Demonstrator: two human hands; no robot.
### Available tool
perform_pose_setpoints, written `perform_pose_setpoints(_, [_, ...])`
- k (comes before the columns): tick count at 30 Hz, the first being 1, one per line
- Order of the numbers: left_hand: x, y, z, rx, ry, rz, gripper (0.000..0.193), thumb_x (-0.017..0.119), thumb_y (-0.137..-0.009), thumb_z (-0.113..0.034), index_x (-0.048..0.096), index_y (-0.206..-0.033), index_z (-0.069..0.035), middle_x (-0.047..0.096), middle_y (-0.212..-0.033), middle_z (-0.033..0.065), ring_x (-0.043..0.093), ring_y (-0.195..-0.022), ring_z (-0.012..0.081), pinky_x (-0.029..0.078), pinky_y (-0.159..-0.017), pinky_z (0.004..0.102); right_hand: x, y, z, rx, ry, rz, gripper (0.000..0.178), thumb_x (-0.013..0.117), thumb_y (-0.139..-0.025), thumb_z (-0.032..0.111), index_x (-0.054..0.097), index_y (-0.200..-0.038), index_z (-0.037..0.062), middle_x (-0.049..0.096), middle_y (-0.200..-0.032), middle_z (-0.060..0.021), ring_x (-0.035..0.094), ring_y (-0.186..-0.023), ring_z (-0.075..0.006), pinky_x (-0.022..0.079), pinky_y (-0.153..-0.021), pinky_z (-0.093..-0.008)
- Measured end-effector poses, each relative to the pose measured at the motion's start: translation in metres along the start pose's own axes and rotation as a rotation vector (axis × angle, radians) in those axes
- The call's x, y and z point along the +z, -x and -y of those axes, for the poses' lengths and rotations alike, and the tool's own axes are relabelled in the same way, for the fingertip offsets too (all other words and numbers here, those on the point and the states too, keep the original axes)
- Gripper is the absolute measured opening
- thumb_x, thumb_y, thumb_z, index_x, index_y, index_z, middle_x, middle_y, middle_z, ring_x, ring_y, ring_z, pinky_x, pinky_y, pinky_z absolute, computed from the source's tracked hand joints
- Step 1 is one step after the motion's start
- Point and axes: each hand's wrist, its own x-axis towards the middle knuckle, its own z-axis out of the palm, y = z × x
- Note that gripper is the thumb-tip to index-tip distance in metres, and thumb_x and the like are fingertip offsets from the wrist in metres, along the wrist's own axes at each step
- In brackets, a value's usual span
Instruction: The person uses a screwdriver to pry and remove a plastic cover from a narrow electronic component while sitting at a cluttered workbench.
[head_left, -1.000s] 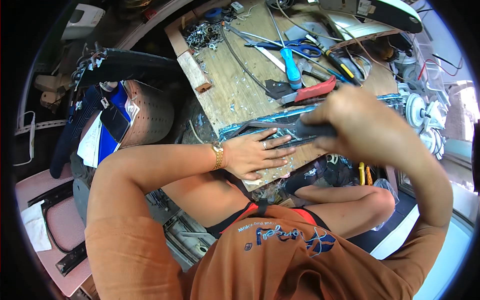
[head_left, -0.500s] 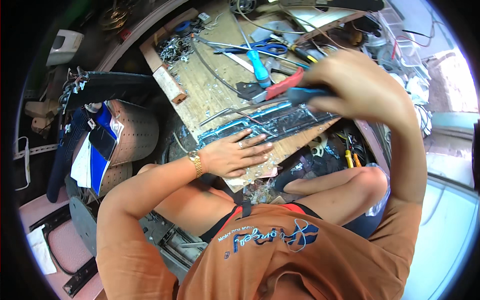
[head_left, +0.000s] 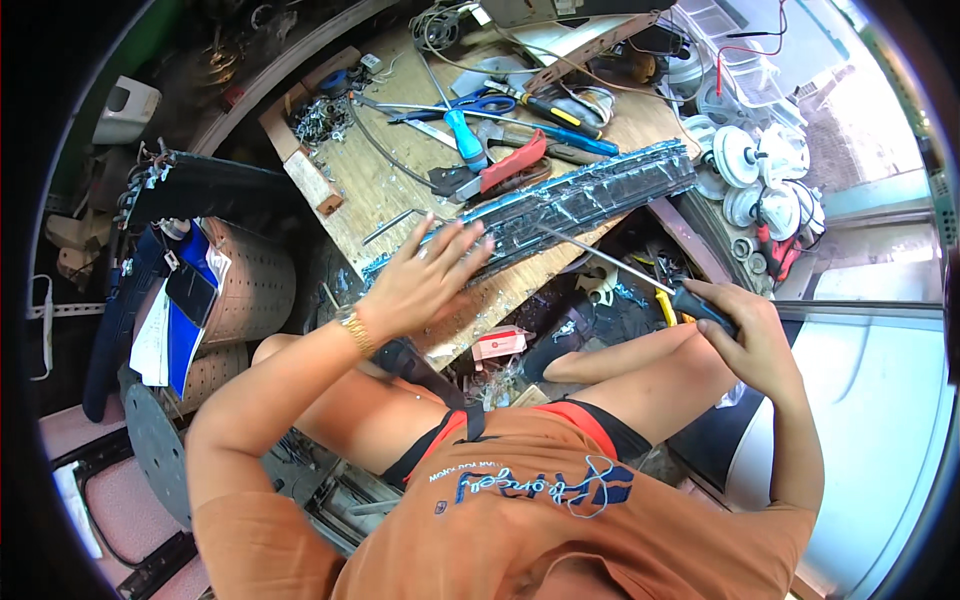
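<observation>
A long black strip-shaped part (head_left: 590, 208) with blue edging lies slanting across the wooden board (head_left: 390, 225). Over its left end my left hand (head_left: 418, 272) is spread, fingers apart and slightly blurred, holding nothing; whether it touches the part I cannot tell. My right hand (head_left: 745, 325), at the right above my knee, is wrapped round the dark handle of a long screwdriver (head_left: 610, 252). Its thin shaft points up and left, with the tip at the middle of the black part. Just beyond the part lie a red-handled tool (head_left: 512, 163) and a bent metal rod (head_left: 388, 227).
Farther back on the board are a light-blue screwdriver (head_left: 464, 138), blue scissors (head_left: 485, 103), a yellow-and-black tool (head_left: 565, 116) and a heap of small metal pieces (head_left: 325, 120). White plastic wheels (head_left: 735, 157) stand at right. A perforated drum (head_left: 255, 275) is at left.
My right hand has come down and right from above the board, and the screwdriver's shaft now shows against the black part. My left hand has shifted up and left, fingers lifting. The view has shifted somewhat.
</observation>
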Motion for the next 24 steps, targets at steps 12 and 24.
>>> perform_pose_setpoints(12, [-0.02, -0.012, 0.019, -0.352, 0.152, 0.05, 0.118, 0.092, -0.068, -0.047, 0.036, -0.166, -0.012, 0.055, -0.142, 0.0185, 0.056, -0.13, 0.0383, 0.029, -0.119, 0.061, -0.007, 0.018, 0.007, -0.048, 0.077, -0.078, 0.052, 0.073, -0.085, 0.004, 0.071, -0.136, 0.0048, 0.074, -0.108, -0.0194, 0.071, -0.096, -0.0382, 0.054, -0.088, -0.0446])
perform_pose_setpoints(24, [0.011, 0.018, 0.016, -0.298, 0.167, -0.092, 0.107, 0.083, -0.081, -0.057, 0.037, -0.164, -0.007, 0.043, -0.163, 0.0197, 0.044, -0.15, 0.0376, 0.024, -0.127, 0.0617, -0.004, -0.027, 0.048, -0.205, 0.158, 0.057, 0.042, 0.071, -0.089, 0.007, 0.074, -0.131, 0.0066, 0.075, -0.105, -0.0196, 0.071, -0.095, -0.0398, 0.055, -0.085, -0.0483])
